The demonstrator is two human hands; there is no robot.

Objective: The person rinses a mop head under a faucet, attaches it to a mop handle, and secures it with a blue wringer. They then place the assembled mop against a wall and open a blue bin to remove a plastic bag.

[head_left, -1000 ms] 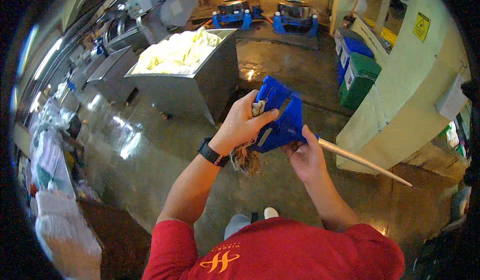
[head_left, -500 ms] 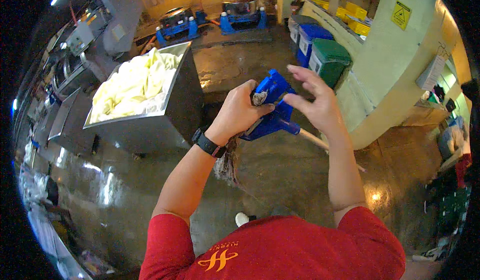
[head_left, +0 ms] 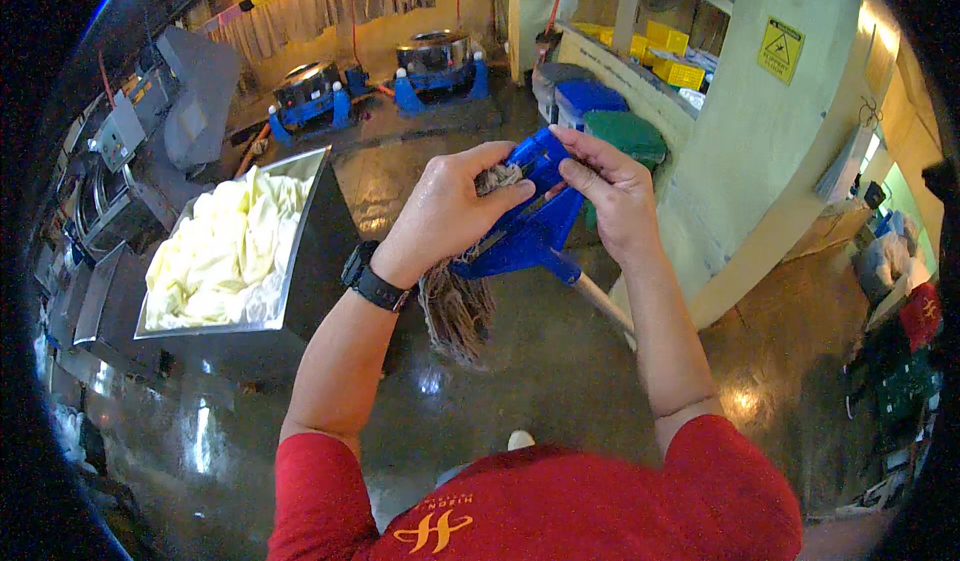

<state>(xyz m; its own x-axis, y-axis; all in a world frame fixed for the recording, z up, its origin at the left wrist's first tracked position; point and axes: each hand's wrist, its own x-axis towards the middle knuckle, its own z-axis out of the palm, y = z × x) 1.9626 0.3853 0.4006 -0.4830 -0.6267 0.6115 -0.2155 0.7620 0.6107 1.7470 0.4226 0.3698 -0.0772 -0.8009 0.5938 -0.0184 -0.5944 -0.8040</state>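
A mop with a blue plastic clamp (head_left: 515,249) is held up in front of my chest, tilted. My left hand (head_left: 450,201) is closed around the clamp's left side and a bunch of grey strands, its thumb along the near face. The mop's grey strands (head_left: 455,311) hang down below that wrist. At the clamp's upper end my right hand (head_left: 618,191) pinches the blue plastic between thumb and fingers. From the clamp's lower right the pale mop handle (head_left: 600,304) slants down behind my right forearm. The strands inside the clamp are partly hidden by my fingers.
A metal cart (head_left: 325,231) heaped with pale yellow cloth (head_left: 230,246) stands at the left. Blue-footed round machines (head_left: 432,56) are at the back. Lidded bins, including a green one (head_left: 625,136), line the pale wall (head_left: 755,151). The floor (head_left: 560,386) looks wet.
My right hand, open beside the clamp before, has closed on its upper end. The whole view has shifted, so the cart and bins sit further left.
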